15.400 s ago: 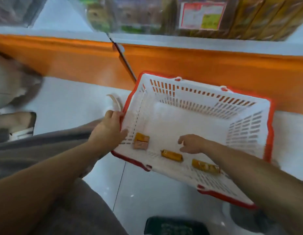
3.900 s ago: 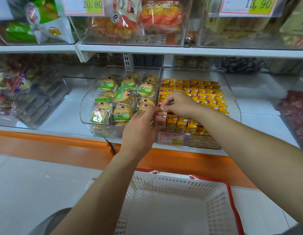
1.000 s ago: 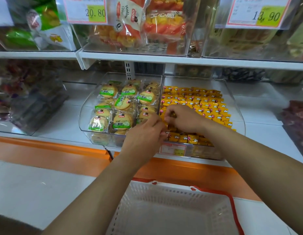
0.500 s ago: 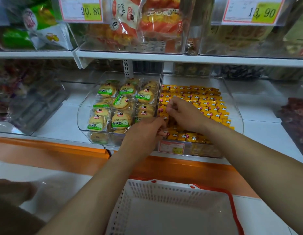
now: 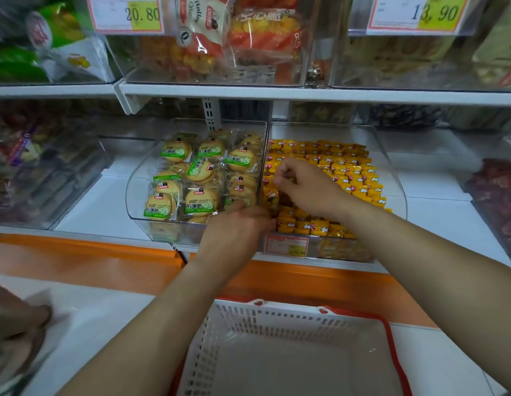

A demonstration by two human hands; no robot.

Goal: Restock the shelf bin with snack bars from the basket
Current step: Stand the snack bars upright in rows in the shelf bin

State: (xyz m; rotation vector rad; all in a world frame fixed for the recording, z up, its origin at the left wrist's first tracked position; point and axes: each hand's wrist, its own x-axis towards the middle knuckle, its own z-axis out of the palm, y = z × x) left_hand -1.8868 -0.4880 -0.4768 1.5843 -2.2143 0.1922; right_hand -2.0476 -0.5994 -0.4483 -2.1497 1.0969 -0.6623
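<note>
A clear shelf bin [image 5: 392, 178] on the lower shelf holds several rows of yellow-wrapped snack bars [image 5: 350, 172]. My right hand [image 5: 302, 187] is inside the bin at its left side, fingers pinched together on a snack bar [image 5: 272, 197] that stands upright by the left wall. My left hand [image 5: 237, 228] reaches to the bin's front left corner, its back to the camera and its fingertips hidden. The white basket [image 5: 362, 315] with a red rim sits on the floor below my arms; the part of its bottom that shows is bare.
A second clear bin of round green-labelled biscuits [image 5: 191, 178] stands directly left of the snack bar bin. An upper shelf [image 5: 305, 94] with more bins and price tags overhangs. An orange base [image 5: 105, 260] runs under the shelf. A blurred shape [image 5: 17, 338] is at bottom left.
Both hands stayed at the bin's front left corner over the last second. My right hand shifted slightly back and forth over the bars. The basket that earlier held three bars now shows none.
</note>
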